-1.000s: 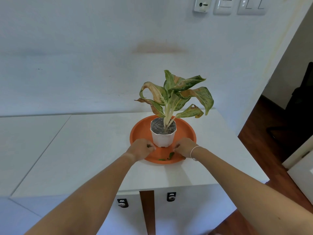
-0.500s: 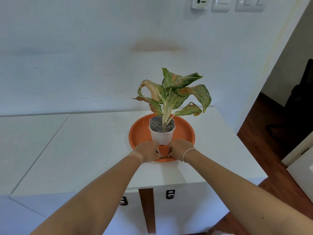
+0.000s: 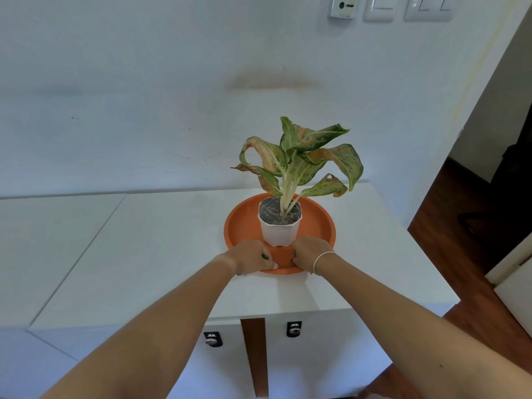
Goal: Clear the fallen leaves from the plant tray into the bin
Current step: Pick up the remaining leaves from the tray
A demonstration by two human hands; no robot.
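**Hands closed in on the tray's near rim**

Both hands had drawn together since a second earlier. Left hand was clenched on a green leaf scrap; right hand curled shut, contents hidden. Each rested on the orange tray, flanking the white pot, whose drooping plant overhung the reach. No bin showed.

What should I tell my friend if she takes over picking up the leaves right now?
Left hand: curled at the near rim of the round orange plastic tray, pinching a small green leaf scrap.
Right hand: curled on the same rim; whether it holds anything cannot be told.
White plastic pot with the green-and-brown leafy plant stands upright in the tray.
No bin in view.
Left to do: find the bin, drop the leaves in.
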